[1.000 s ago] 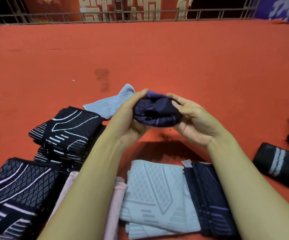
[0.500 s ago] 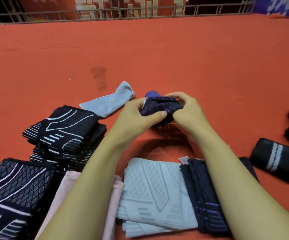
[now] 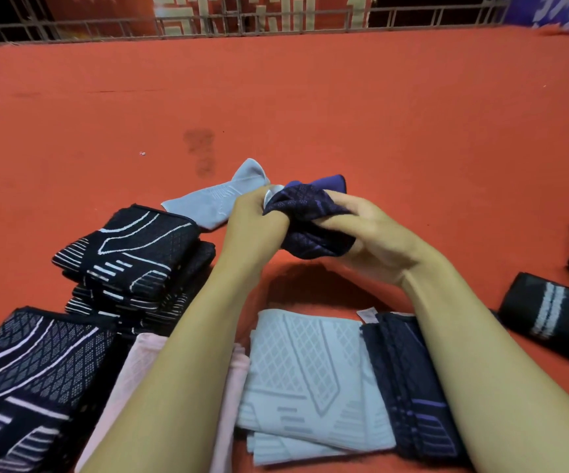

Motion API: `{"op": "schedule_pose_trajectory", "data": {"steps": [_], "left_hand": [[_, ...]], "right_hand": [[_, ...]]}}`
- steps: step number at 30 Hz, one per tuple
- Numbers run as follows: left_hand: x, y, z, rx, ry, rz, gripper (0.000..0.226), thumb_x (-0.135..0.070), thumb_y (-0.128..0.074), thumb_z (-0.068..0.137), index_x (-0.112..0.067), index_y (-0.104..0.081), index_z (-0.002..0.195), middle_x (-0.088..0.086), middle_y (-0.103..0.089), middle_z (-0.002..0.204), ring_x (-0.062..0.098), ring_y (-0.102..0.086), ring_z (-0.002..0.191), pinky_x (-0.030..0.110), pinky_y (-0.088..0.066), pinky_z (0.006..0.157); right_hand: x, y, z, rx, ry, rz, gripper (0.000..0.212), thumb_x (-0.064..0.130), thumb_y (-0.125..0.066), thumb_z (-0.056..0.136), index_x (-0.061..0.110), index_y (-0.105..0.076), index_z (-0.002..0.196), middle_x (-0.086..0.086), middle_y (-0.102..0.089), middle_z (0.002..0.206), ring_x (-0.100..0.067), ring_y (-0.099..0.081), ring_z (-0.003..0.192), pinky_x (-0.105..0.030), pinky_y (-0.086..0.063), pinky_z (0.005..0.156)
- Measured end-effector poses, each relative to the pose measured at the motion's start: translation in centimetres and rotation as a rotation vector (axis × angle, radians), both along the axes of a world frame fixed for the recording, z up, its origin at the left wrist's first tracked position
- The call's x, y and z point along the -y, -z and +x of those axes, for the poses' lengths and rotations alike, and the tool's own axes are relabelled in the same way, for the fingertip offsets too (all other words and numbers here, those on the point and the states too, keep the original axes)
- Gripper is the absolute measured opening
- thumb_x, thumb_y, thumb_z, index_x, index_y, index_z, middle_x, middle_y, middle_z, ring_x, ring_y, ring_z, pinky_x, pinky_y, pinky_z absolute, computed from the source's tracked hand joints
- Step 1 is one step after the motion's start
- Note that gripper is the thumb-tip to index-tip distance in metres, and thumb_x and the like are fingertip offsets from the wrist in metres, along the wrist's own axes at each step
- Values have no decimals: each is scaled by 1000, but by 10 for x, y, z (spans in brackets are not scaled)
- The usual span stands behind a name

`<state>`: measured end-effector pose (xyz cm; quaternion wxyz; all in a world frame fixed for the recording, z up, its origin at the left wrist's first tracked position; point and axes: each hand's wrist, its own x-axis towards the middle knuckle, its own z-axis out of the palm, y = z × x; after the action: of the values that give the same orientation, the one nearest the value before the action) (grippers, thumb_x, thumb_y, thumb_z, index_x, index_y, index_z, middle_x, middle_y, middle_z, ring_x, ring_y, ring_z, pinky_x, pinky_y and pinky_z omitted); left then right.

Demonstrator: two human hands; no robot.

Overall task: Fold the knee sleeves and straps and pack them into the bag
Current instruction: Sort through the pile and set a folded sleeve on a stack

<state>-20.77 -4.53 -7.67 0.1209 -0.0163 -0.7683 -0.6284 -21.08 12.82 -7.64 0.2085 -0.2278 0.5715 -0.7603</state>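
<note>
Change: the navy knee sleeve (image 3: 310, 220), spread between open palms a second ago, is now bunched tighter, and both hands have closed round it.
Near-left sleeve: a black knee sleeve with white lines (image 3: 27, 377) lies flat at the lower left edge.
Black stack: folded black-and-white sleeves (image 3: 129, 254) are piled just behind it.
Pink sleeve: a pale pink sleeve (image 3: 129, 370) lies partly under the left forearm.
Grey sleeve, far: a light grey sleeve (image 3: 211, 203) lies on the red tabletop (image 3: 378, 107), beside the left hand.
Left hand: the left hand (image 3: 255, 223) has its grip curled on the bundle's left end.
Grey sleeves, near: folded grey sleeves (image 3: 307, 380) lie between the forearms.
Right hand: the right hand (image 3: 375, 240) cups the bundle from the right, thumb across it, held above the tabletop.
Navy folded sleeve: a second navy sleeve (image 3: 409, 380) touches the grey ones.
Black roll: a rolled black strap with white stripes (image 3: 549, 315) lies apart at the right.
</note>
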Motion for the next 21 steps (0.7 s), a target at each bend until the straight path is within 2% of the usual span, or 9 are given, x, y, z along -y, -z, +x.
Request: {"op": "schedule_pose_trajectory", "data": {"steps": [2,5,7,9,10,12,15,18,21], "left_hand": [[2,1,0,-15,-46,-10,7,-17,-48,72,-14,-54,69,-9,-48,63,13,-42,65,34,-42,67],[-6,1,7,-111,-50,-170,11,-14,-50,67,-19,-58,72,-12,-53,57,6,-44,58,26,-38,57],[-15,0,12,-151,89,-159,16,-4,-54,69,-15,-61,77,-4,-53,60,6,-45,60,26,-39,57],[-17,-5,15,-98,314,-36,19,4,-54,67,-11,-61,77,-1,-50,66,12,-46,68,28,-39,63],[-16,-8,15,-53,413,50,20,4,-53,64,-7,-60,78,2,-50,71,16,-47,73,31,-40,67],[-14,-17,16,66,465,270,23,3,-48,60,-5,-61,78,5,-54,73,19,-51,73,33,-44,68],[-8,-21,10,213,230,535,28,-7,-42,56,-16,-65,70,3,-52,68,20,-50,62,28,-48,59],[1,-15,0,172,-50,331,24,-20,-49,65,-20,-48,88,-5,-46,67,14,-43,58,23,-41,54],[3,-11,-7,132,-127,242,11,-24,-50,70,-25,-47,80,-9,-50,67,12,-46,60,25,-37,56]], "right_hand": [[0,4,-5,-125,109,231,32,8,-68,90,4,-65,122,-10,-70,103,-21,-66,98,-34,-53,86],[6,15,-18,-229,522,599,9,11,-70,86,17,-71,92,-1,-73,80,-20,-70,80,-31,-52,68],[4,18,-22,-337,721,819,14,11,-68,82,21,-71,91,-2,-71,78,-24,-68,77,-28,-43,61],[-2,19,-24,-408,791,931,24,7,-69,82,24,-72,99,-3,-68,82,-24,-61,77,-24,-37,57],[-4,21,-24,-392,793,909,25,7,-68,83,24,-72,100,-3,-70,83,-23,-62,77,-24,-40,57],[-4,19,-23,-293,721,663,22,4,-63,84,20,-74,94,-2,-73,81,-17,-66,75,-26,-50,59],[4,12,-12,-72,428,246,47,-18,-38,88,13,-73,89,-3,-73,76,-13,-70,71,-24,-57,63],[9,7,-5,-54,253,144,53,-22,-34,86,11,-74,93,-7,-74,87,-17,-70,83,-28,-58,76],[12,5,0,-30,229,104,39,-16,-43,81,6,-71,96,-14,-62,91,-22,-60,84,-24,-56,74]]}}
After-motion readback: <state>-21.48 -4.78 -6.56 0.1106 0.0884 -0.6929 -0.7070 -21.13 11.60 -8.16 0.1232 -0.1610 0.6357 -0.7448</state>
